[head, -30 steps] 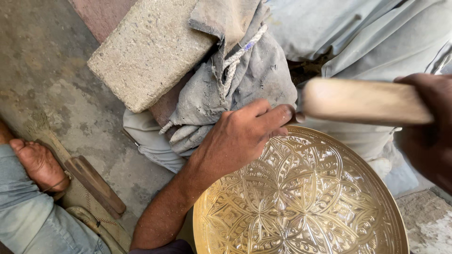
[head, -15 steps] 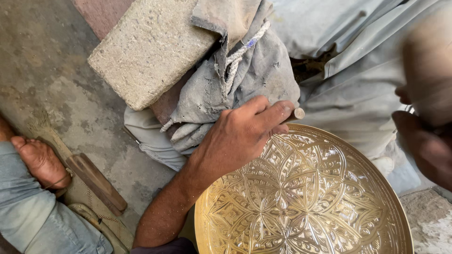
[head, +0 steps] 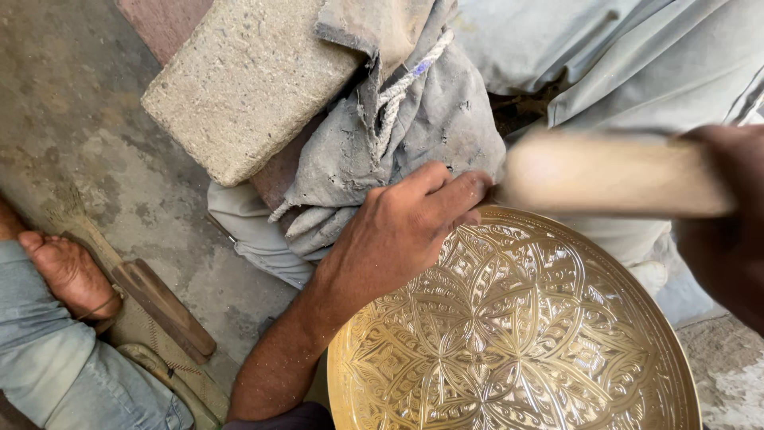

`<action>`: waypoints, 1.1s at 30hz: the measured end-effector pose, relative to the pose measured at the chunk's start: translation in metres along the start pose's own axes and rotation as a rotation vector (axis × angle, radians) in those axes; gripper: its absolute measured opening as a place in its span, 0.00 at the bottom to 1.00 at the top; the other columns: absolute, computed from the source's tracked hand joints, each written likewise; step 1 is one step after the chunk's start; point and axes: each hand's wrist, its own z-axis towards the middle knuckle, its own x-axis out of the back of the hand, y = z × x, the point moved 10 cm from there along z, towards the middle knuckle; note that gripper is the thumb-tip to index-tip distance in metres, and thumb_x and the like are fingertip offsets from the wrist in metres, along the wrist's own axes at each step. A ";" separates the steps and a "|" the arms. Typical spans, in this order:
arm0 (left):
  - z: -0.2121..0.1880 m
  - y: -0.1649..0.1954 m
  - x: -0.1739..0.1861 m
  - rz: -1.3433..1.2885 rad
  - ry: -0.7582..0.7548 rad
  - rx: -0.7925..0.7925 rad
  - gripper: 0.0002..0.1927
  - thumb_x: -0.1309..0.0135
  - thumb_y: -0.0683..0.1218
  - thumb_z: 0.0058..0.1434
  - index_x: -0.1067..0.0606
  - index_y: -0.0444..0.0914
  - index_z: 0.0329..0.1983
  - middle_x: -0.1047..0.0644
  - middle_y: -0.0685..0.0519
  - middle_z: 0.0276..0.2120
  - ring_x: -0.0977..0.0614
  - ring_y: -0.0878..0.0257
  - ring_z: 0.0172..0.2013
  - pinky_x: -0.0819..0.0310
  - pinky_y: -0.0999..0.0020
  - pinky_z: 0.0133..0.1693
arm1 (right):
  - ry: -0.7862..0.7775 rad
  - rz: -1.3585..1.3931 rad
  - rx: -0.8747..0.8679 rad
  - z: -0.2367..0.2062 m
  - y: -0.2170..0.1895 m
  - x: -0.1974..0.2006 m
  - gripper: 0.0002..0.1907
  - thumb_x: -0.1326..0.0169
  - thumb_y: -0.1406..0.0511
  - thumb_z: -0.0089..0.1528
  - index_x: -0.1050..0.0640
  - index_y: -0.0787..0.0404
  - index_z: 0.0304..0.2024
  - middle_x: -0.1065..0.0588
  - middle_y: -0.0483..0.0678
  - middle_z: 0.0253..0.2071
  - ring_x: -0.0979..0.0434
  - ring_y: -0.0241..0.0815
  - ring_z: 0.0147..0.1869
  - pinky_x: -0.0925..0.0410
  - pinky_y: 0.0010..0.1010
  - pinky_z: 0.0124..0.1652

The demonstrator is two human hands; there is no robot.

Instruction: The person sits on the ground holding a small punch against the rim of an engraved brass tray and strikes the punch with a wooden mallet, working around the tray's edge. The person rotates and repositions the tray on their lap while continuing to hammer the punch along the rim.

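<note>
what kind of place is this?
Likely a floor-level metal craft workshop. A round engraved brass tray is steadied by the left hand while the right hand swings a pale wooden mallet; a rough grey stone block sits on the bare concrete floor.

Block (head: 247, 84) behind tray (head: 517, 334) — cloth (head: 414, 135) between.

A floor-level metalworker's workshop: bare stained concrete floor (head: 72, 119) at nine o'clock, a rough stone block (head: 247, 80) and dusty rags (head: 414, 135) at twelve, an engraved brass tray (head: 517, 334) at five.
</note>
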 end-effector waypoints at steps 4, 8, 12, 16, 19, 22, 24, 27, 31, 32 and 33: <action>-0.001 0.000 -0.002 0.022 -0.014 0.016 0.16 0.38 0.44 0.66 0.26 0.45 0.55 0.28 0.54 0.30 0.18 0.64 0.28 0.19 0.66 0.27 | -0.008 -0.009 0.010 0.002 -0.003 0.001 0.15 0.49 0.81 0.65 0.26 0.73 0.55 0.24 0.60 0.42 0.19 0.51 0.42 0.26 0.36 0.43; -0.001 -0.001 -0.001 0.018 0.012 -0.007 0.16 0.40 0.44 0.66 0.27 0.44 0.57 0.29 0.54 0.31 0.17 0.65 0.30 0.16 0.69 0.29 | -0.015 -0.038 0.025 0.005 -0.004 0.002 0.15 0.49 0.81 0.65 0.26 0.73 0.54 0.24 0.60 0.42 0.19 0.51 0.42 0.26 0.36 0.44; -0.002 -0.004 -0.005 0.009 -0.020 -0.004 0.15 0.41 0.43 0.68 0.26 0.45 0.56 0.28 0.56 0.31 0.18 0.68 0.29 0.16 0.75 0.27 | 0.050 0.072 0.036 0.009 -0.004 0.003 0.17 0.51 0.81 0.66 0.28 0.74 0.58 0.25 0.61 0.45 0.20 0.51 0.44 0.26 0.35 0.44; -0.004 -0.003 -0.005 0.035 -0.018 0.000 0.16 0.39 0.44 0.67 0.26 0.43 0.56 0.29 0.54 0.30 0.19 0.66 0.27 0.18 0.72 0.27 | 0.011 0.048 0.037 0.006 -0.002 0.000 0.19 0.50 0.81 0.64 0.27 0.72 0.58 0.24 0.60 0.44 0.20 0.49 0.42 0.26 0.34 0.44; -0.001 -0.003 -0.005 0.068 -0.024 -0.003 0.13 0.40 0.44 0.69 0.26 0.43 0.55 0.29 0.54 0.30 0.18 0.66 0.29 0.17 0.72 0.28 | -0.017 0.002 0.041 0.003 0.001 -0.002 0.20 0.50 0.81 0.62 0.26 0.71 0.57 0.24 0.58 0.43 0.20 0.48 0.42 0.26 0.34 0.43; -0.003 -0.001 0.001 0.019 0.000 0.006 0.15 0.41 0.44 0.66 0.26 0.42 0.55 0.28 0.53 0.31 0.17 0.65 0.30 0.16 0.69 0.29 | 0.016 0.069 0.016 0.002 0.007 -0.005 0.20 0.51 0.81 0.63 0.26 0.71 0.58 0.25 0.58 0.44 0.21 0.47 0.44 0.27 0.33 0.45; -0.004 -0.002 0.001 0.017 -0.025 0.025 0.15 0.41 0.43 0.66 0.26 0.42 0.56 0.27 0.53 0.31 0.17 0.64 0.29 0.16 0.68 0.28 | 0.062 0.127 0.001 0.002 0.012 -0.006 0.20 0.52 0.81 0.64 0.27 0.72 0.59 0.26 0.59 0.45 0.22 0.46 0.46 0.28 0.31 0.46; -0.005 0.001 0.004 -0.010 0.007 -0.002 0.16 0.42 0.44 0.65 0.25 0.42 0.56 0.27 0.53 0.31 0.17 0.64 0.30 0.16 0.68 0.29 | 0.059 0.030 0.018 -0.004 0.013 -0.008 0.20 0.51 0.80 0.64 0.26 0.71 0.59 0.25 0.58 0.45 0.21 0.46 0.47 0.27 0.31 0.48; -0.003 -0.005 -0.001 0.049 -0.026 0.030 0.12 0.41 0.45 0.67 0.26 0.41 0.52 0.27 0.53 0.31 0.17 0.64 0.29 0.16 0.69 0.28 | 0.006 -0.176 0.055 -0.013 0.014 -0.011 0.19 0.48 0.79 0.64 0.24 0.68 0.58 0.24 0.56 0.45 0.20 0.47 0.48 0.26 0.32 0.50; -0.003 -0.005 -0.001 0.036 -0.019 0.034 0.13 0.41 0.45 0.67 0.26 0.41 0.53 0.27 0.53 0.31 0.17 0.64 0.29 0.16 0.69 0.28 | -0.008 -0.185 0.052 -0.014 0.015 -0.012 0.18 0.47 0.78 0.65 0.24 0.68 0.57 0.24 0.55 0.45 0.20 0.47 0.48 0.26 0.31 0.51; -0.003 -0.006 -0.001 0.024 -0.012 0.035 0.13 0.41 0.45 0.67 0.26 0.41 0.53 0.28 0.53 0.31 0.17 0.65 0.29 0.16 0.69 0.28 | -0.019 -0.144 0.022 -0.014 0.018 -0.014 0.16 0.48 0.77 0.66 0.25 0.68 0.57 0.24 0.55 0.44 0.20 0.46 0.47 0.26 0.31 0.50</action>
